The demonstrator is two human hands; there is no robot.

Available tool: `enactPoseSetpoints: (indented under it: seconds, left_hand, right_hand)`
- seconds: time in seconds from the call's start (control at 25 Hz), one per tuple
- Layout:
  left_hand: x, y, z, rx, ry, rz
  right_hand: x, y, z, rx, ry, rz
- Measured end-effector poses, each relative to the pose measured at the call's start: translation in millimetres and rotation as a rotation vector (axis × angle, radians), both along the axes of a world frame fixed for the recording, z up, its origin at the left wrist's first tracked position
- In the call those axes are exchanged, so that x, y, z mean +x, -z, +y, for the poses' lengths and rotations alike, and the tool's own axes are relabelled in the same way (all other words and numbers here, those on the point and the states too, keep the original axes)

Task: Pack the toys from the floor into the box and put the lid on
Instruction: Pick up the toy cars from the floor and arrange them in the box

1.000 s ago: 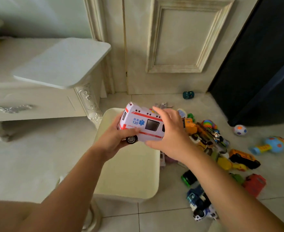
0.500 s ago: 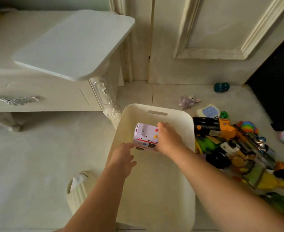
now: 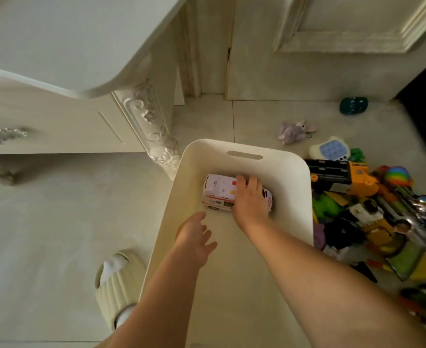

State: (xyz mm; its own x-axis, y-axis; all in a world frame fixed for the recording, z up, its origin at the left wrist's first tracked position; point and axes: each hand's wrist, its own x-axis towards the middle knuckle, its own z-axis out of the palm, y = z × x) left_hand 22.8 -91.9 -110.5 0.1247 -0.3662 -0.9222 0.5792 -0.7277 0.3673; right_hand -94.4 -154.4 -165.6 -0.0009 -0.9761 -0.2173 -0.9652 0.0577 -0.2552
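Cream-coloured and made of plastic, one rectangular storage box (image 3: 296, 169) stands on the pale tiled floor (image 3: 56, 234), a single handle slot cut in its far wall; its near end is cut off by the bottom edge of the head view and partly hidden by two bare forearms. One white toy ambulance with red stripes (image 3: 218, 194) lies on the box's bottom at the far end, closer to the far left corner, with its front half hidden under the right hand (image 3: 250, 200), whose fingers curl over the roof and hold it. The left hand (image 3: 194, 237) hangs just inside the box's left wall, fingers loose and spread, gripping nothing and apart from the ambulance. Along the box's right wall a tangled heap of coloured toys (image 3: 372, 222) covers the floor, too jumbled and blurred to count; an orange and black toy truck (image 3: 345, 174) lies at its far edge. Three toys lie apart beyond it: one purple plush animal (image 3: 294, 130), one white pad with blue buttons (image 3: 330, 148) and one dark teal rounded toy (image 3: 353, 105) near the door. One ribbed cream slipper (image 3: 117, 285) stands beside the box's left wall, below a white carved cabinet (image 3: 56, 116).
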Motion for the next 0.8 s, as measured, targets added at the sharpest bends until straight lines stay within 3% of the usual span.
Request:
enactPoseSetpoints:
  seconds: [0.2, 0.32, 0.44, 0.52, 0.64, 0.72, 0.8]
  left_hand:
    - [-20, -18, 1, -0.104, 0.072, -0.004]
    - [-51, -37, 0, -0.198, 0.147, -0.018]
    - [-94, -67, 6, -0.396, 0.226, -0.187]
    - [-124, -85, 14, -0.570, 0.286, -0.320]
    - [-166, -100, 26, -0.783, 0.380, -0.361]
    - [-199, -95, 34, -0.812, 0.534, -0.367]
    - [-229, -78, 42, -0.740, 0.714, -0.365]
  right_hand:
    - [-5, -57, 13, -0.054, -0.027, -0.167]
    - [-34, -106, 25, -0.283, -0.025, -0.393]
    - [-95, -145, 39, -0.435, 0.159, -0.537]
    - [-151, -145, 50, -0.383, 0.365, -0.599]
    - [-229, -110, 70, -0.140, 0.709, -0.674]
    - [-263, -79, 92, 0.054, 0.830, -0.728]
    - [-278, -47, 117, 0.242, 0.785, -0.627]
